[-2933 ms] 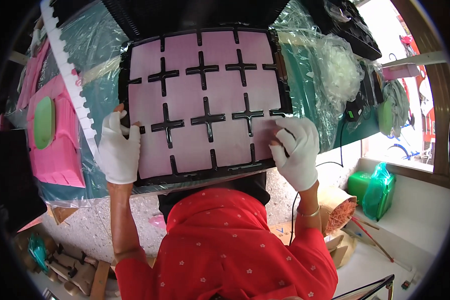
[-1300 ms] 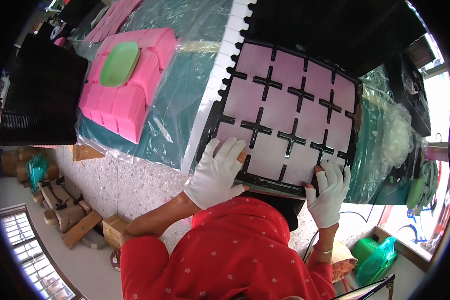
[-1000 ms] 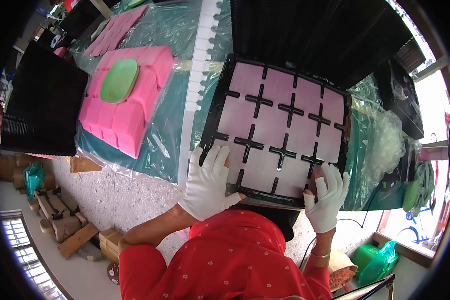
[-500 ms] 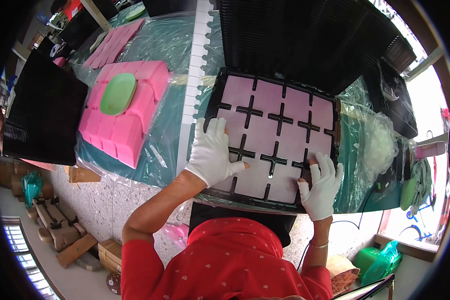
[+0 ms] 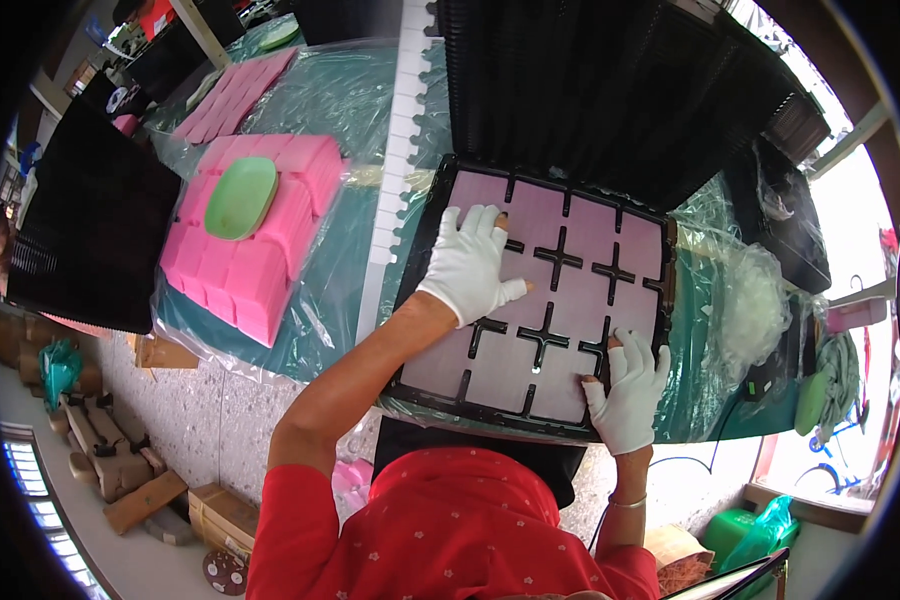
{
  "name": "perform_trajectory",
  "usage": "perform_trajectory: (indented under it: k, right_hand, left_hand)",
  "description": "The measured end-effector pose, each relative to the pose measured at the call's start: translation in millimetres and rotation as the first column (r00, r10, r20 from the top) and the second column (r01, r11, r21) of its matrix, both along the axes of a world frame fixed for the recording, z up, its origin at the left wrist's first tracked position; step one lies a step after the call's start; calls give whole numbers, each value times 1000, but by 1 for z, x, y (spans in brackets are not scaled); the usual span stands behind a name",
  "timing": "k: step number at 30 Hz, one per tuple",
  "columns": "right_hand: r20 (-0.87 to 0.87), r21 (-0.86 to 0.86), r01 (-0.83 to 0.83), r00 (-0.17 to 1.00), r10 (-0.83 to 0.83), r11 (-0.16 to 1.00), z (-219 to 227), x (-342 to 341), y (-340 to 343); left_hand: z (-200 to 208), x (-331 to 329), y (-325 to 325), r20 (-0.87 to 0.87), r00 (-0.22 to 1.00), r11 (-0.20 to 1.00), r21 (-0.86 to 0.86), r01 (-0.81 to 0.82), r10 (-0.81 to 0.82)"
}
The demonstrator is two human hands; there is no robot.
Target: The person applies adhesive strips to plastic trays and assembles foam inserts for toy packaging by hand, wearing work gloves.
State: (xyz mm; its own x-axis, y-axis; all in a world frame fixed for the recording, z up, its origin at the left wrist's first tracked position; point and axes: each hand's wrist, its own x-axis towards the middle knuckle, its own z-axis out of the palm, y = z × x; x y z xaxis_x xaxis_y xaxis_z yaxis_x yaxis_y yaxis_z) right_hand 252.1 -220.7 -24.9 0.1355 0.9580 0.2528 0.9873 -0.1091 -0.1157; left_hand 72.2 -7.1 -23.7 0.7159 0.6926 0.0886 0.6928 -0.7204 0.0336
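Note:
A black tray [image 5: 463, 401] with cross-shaped ridges lies in front of me, its compartments lined with pale pink sheets [image 5: 584, 220]. My left hand [image 5: 468, 262], in a white glove with bare fingertips, rests over the tray's left side. Its fingers stretch out flat, touching the pink sheets and a ridge. My right hand [image 5: 627, 395], gloved the same way, lies at the near right corner of the tray with its fingers spread. Neither hand holds anything. The left hand and forearm hide part of the left compartments.
Left of the tray are stacks of bright pink sheets [image 5: 238, 290] with a green oval dish [image 5: 241, 199] on top. A tall stack of black trays [image 5: 570, 90] stands behind. Crumpled clear plastic [image 5: 755, 300] lies to the right. A white notched strip [image 5: 397, 150] runs along the table.
My left hand has moved up and to the right across the tray. My right hand has shifted slightly down and left, still at the near right corner.

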Motion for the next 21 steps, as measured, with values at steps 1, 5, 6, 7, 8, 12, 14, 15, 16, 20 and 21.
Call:
perform_trajectory:
  k: [1,5,6,7,8,12,14,15,16,20,21]
  right_hand:
    - [-7,-13,8,1000,-8,1000,0,0,0]
    - [1,-9,-11,1000,11,1000,1,3,1]
    - [1,-5,-8,1000,8,1000,1,3,1]
    - [-4,-4,-9,1000,9,1000,1,3,2]
    - [-8,-3,-9,1000,9,1000,1,3,2]
    - [-11,-23,-18,1000,18,1000,2,4,3]
    - [-13,-26,-37,999,37,999,4,5,4]
    - [-12,-25,-36,999,35,999,5,6,4]
    - [-8,-34,-47,999,47,998,6,7,4]
    - [31,-45,-90,995,92,995,13,12,4]
    - [38,-46,-75,996,77,996,17,14,4]
  left_hand:
    - [0,-2,3,3,1000,1000,1,9,-9]
    - [10,-14,9,-34,999,999,-43,-34,32]
    - [13,-17,11,-64,997,998,-37,-46,43]
    - [15,-19,12,-95,994,998,-31,-58,55]
    - [11,-21,14,-92,995,999,-3,-50,49]
    - [14,-18,12,-161,985,998,28,-63,66]
    - [13,-16,10,-57,998,998,64,11,-8]
    - [13,-14,10,-56,998,998,66,13,-9]
    - [13,-10,9,-49,999,997,78,27,-24]
    - [5,-2,15,-17,997,989,123,81,-80]
    - [6,1,17,-9,995,988,124,95,-95]
